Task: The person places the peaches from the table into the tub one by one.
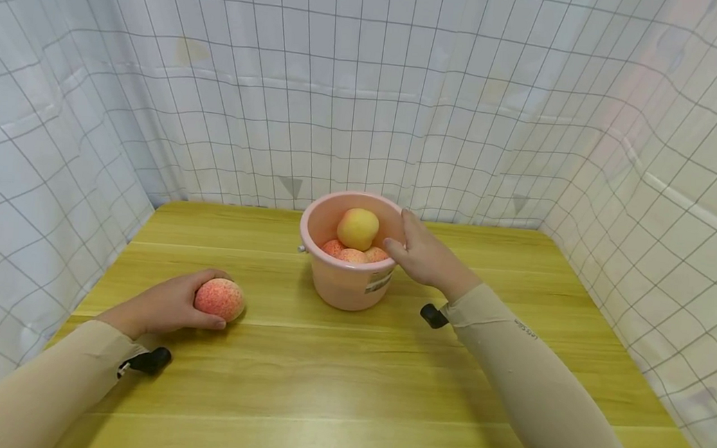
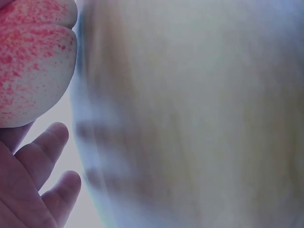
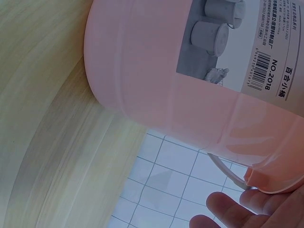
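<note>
A pink plastic bucket point(image 1: 344, 289) stands upright at the middle of the table's far half. Inside it, a yellow peach point(image 1: 358, 229) rests on top of several speckled red peaches point(image 1: 353, 255). My right hand point(image 1: 428, 256) holds the bucket's rim on the right side, thumb over the inner edge and fingers by the outside. To the left of the bucket, my left hand point(image 1: 172, 301) grips a speckled pink peach point(image 1: 220, 299) between thumb and fingers. In the left wrist view this peach point(image 2: 35, 71) shows its crease, and two fingers point(image 2: 45, 152) stand off below it.
The wood-grain table point(image 1: 322, 381) reaches to white checked curtains point(image 1: 355, 92) at the back and both sides. A printed label point(image 3: 256, 47) is on the bucket's side, and a pale handle point(image 3: 225, 171) hangs near its rim. A black camera mount point(image 1: 149, 361) sits on the left wrist.
</note>
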A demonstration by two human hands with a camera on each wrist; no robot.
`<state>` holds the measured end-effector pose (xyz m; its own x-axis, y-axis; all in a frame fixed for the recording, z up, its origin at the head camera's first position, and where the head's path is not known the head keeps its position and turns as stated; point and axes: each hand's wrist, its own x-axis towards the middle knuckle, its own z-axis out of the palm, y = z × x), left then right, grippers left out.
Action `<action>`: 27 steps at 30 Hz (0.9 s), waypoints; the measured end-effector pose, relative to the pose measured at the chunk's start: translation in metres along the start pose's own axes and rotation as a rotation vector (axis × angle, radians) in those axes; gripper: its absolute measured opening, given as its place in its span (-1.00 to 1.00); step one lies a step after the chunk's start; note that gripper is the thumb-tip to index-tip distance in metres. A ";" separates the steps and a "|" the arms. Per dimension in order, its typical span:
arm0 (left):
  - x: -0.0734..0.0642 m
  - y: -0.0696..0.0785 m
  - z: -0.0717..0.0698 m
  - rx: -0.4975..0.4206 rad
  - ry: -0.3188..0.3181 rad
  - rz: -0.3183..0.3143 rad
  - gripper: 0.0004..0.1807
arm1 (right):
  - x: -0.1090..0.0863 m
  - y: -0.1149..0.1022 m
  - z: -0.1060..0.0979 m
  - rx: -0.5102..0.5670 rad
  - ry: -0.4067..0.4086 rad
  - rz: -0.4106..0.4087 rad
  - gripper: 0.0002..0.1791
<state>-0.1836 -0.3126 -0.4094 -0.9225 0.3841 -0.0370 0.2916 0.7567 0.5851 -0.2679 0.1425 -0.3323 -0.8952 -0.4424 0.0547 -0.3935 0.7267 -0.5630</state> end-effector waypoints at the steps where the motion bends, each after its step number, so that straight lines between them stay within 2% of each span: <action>1: 0.000 0.001 0.000 0.000 0.002 0.003 -0.27 | 0.000 0.000 0.000 -0.001 0.001 0.000 -0.02; 17: 0.003 0.004 -0.006 -0.004 0.037 -0.005 -0.17 | -0.001 0.000 0.000 -0.004 -0.004 0.003 -0.01; 27: 0.004 0.013 -0.012 -0.075 0.061 0.014 -0.18 | 0.000 -0.001 0.000 0.006 0.004 0.002 -0.02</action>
<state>-0.1868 -0.3070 -0.3923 -0.9329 0.3596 0.0196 0.2868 0.7088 0.6445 -0.2677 0.1419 -0.3322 -0.8969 -0.4385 0.0566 -0.3900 0.7244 -0.5684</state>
